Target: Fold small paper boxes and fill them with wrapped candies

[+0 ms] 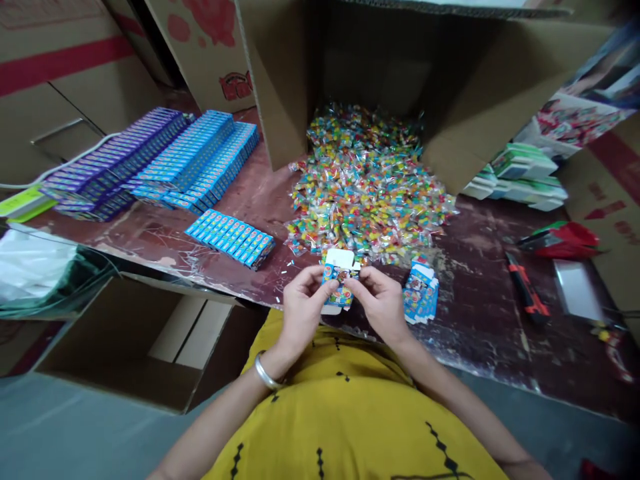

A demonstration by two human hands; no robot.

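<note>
Between my two hands is a small blue candy box point(340, 275), its white flaps standing out at the top and bottom ends. My left hand point(306, 303) grips its left side, thumb on the printed front. On the other side my right hand point(379, 300) pinches the box the same way. Just right of that hand lie several flat blue box blanks point(421, 293), fanned over each other on the table. Beyond my fingers spreads a large heap of small wrapped candies point(370, 193), spilling from a carton laid on its side.
Rows of filled-out blue boxes point(193, 160) and purple boxes point(115, 163) stand at the left, with a shorter blue row point(230, 237) nearer. An open carton point(125, 347) sits below the table edge. A red-black cutter point(527, 287) and green-white packs point(525, 173) lie right.
</note>
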